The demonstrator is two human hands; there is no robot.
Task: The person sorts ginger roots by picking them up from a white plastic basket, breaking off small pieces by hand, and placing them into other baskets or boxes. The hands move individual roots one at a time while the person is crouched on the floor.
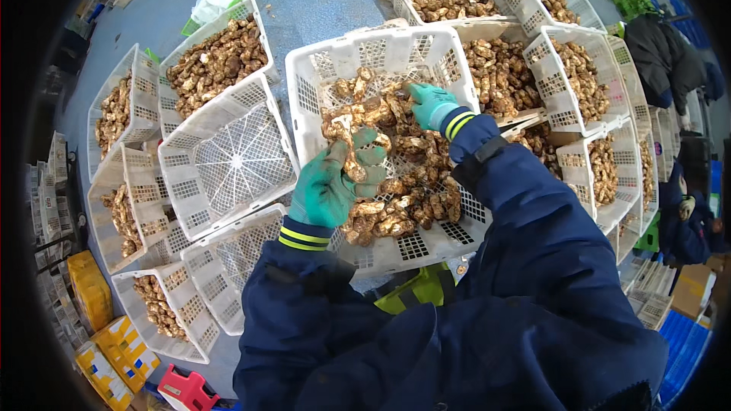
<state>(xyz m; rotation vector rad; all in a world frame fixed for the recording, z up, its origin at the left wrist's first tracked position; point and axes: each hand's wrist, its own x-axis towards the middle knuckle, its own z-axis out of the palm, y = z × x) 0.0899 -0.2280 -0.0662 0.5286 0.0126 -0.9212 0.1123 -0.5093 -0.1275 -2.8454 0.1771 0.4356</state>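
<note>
A white perforated plastic crate (381, 49) stands in front of me, partly filled with brown-and-cream mushrooms (400, 217). Both my hands wear green gloves. Over the crate's left side, my left hand (331, 183) is closed around a thick-stemmed mushroom (352, 156), its cap end up. My right hand (432, 105) reaches into the far right part of the crate, fingers curled at the mushroom pile's edge. Its fingertips meet a brown mushroom (399, 104), partly hidden by the glove.
At the left stands a crate with a bare bottom (236, 156), among several crates of mushrooms (221, 61). More filled crates (582, 80) line the right. Yellow boxes (118, 361) and a red stool-like object (186, 388) sit lower left. Another person (674, 61) is at the right edge.
</note>
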